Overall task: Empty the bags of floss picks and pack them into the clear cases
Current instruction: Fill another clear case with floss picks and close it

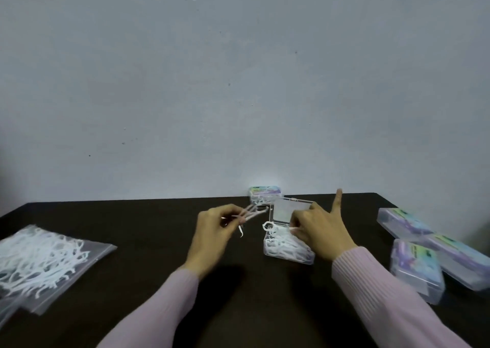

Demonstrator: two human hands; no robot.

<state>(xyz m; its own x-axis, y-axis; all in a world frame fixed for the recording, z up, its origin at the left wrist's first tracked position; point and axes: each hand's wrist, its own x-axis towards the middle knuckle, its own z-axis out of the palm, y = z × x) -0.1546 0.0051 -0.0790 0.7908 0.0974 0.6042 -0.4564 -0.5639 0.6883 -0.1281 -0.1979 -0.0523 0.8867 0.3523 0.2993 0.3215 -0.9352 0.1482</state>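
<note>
Left hand [212, 231]: grip closed in a pinch on a floss pick [240, 229], held above the dark surface [148, 255] just left of the open clear case [289, 247]. Fingertips blurred; whether more than one pick is held cannot be told.

Right hand [318, 233]: rests on the case's right side, lower fingers curled and pinching a pick among the case's contents, index finger pointing straight up. The case's lid [291, 211] stands raised behind it.

Bag of floss picks [45, 257]: lies flat at far left, well apart from both hands.

Closed cases [434, 255]: three grouped at right; a fourth [263, 194] sits at the surface's far edge.
</note>
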